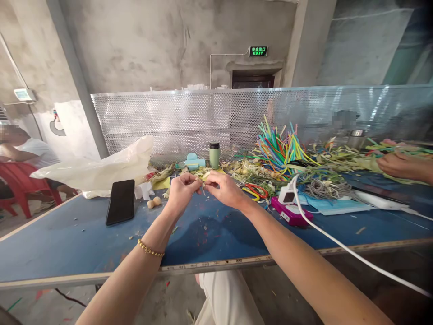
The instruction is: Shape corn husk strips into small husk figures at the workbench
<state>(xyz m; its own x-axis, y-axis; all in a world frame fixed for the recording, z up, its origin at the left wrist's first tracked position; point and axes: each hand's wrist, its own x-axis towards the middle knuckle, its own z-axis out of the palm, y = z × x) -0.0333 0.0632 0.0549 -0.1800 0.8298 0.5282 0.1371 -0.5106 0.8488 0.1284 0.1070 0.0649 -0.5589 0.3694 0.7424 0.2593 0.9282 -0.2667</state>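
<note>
Above the middle of the blue table, my left hand and my right hand meet with their fingertips pinched. Between them is a small pale strip, gripped from both sides. It looks like a piece of dried husk or a thin stick; its exact kind is too small to tell. To the left of my left hand lie a small wooden peg-like piece and a crumpled white tissue. Red-and-yellow-handled scissors rest just right of my right hand.
A black phone and a plastic bag lie left. Behind are a green bottle, dried plant strips and colourful pipe cleaners. Right are a purple power strip, a white cable and another person's hand.
</note>
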